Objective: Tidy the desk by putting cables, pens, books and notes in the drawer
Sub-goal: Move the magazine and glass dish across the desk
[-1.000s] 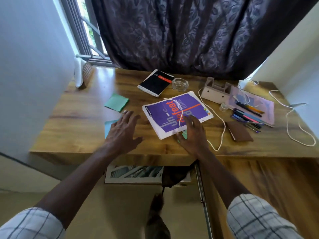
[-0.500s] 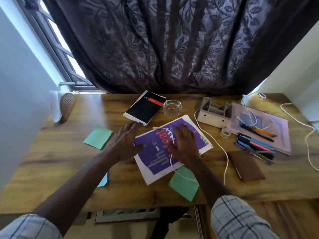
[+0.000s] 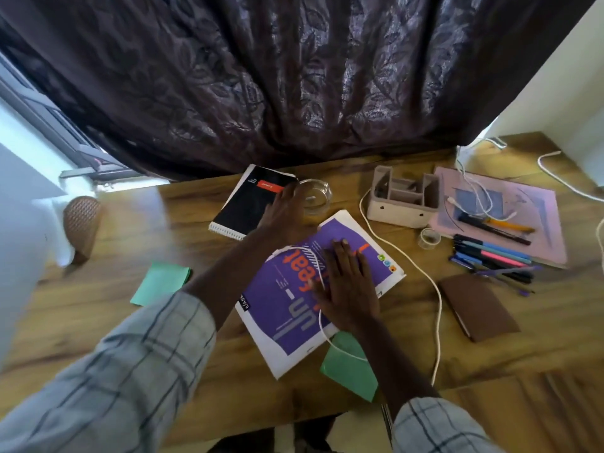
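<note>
A purple and white book (image 3: 287,299) lies in the middle of the wooden desk (image 3: 98,308). My right hand (image 3: 348,286) rests flat on it, fingers spread, over a white cable (image 3: 421,273) that loops across the cover. My left hand (image 3: 287,212) reaches further back, between a black spiral notebook (image 3: 248,204) and a glass ashtray (image 3: 317,196), its fingers over the notebook's corner; whether it grips anything I cannot tell. Green sticky notes (image 3: 160,282) lie left, another green note (image 3: 349,367) sits by my right wrist. Several pens (image 3: 490,256) lie at right.
A beige desk organiser (image 3: 402,197) stands at the back, beside a pink folder (image 3: 529,207) with thin cables on it. A brown wallet (image 3: 477,305) and a tape roll (image 3: 429,237) lie right. A dark curtain (image 3: 294,76) hangs behind the desk. No drawer is in view.
My left hand has moved from the desk's front edge forward to the black notebook and ashtray. My right hand slid up the purple book. The view moved closer over the desk.
</note>
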